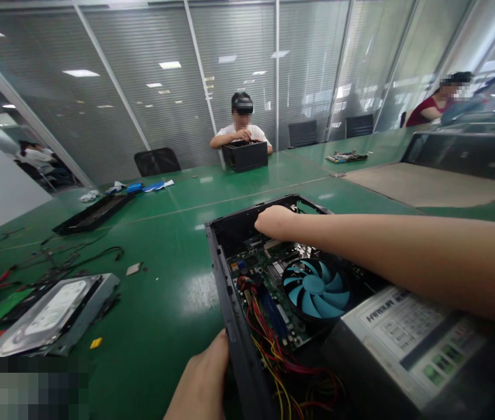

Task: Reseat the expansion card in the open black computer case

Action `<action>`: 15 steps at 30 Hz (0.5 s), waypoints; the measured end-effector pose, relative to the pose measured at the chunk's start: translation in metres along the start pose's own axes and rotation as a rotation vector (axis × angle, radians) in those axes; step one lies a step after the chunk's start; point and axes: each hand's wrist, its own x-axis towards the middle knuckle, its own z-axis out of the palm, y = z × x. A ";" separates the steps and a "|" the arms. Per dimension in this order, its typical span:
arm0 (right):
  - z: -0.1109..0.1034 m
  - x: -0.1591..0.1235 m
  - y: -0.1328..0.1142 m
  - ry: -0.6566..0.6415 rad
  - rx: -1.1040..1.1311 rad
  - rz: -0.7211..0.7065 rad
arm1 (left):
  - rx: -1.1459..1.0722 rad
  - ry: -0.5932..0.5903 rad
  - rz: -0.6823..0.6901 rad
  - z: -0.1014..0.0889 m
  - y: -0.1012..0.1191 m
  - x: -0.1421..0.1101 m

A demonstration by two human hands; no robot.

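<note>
An open black computer case (247, 356) lies in front of me on the green table. My left hand (204, 376) is against its left side wall; the fingers curl out of sight at the edge. My right hand (276, 223) reaches across into the far end of the case, above the motherboard (247, 262). Its fingers are hidden by the hand itself, so what they touch does not show. Below the right forearm sit a blue-bladed cooling fan (315, 286) and a silver power supply (405, 338). Red and yellow cables (274, 361) run along the near left inside.
Left of the case lie a hard drive (61, 306), loose black cables (81, 256), a yellow piece (96, 343) and a black tray-like panel (94, 214). Across the table (177, 233), a person (242, 131) works in another black case (246, 156). Cardboard (440, 184) lies at right.
</note>
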 end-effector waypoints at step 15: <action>-0.037 -0.283 -0.016 0.098 0.575 -0.228 | -0.136 0.017 0.225 0.004 0.007 0.006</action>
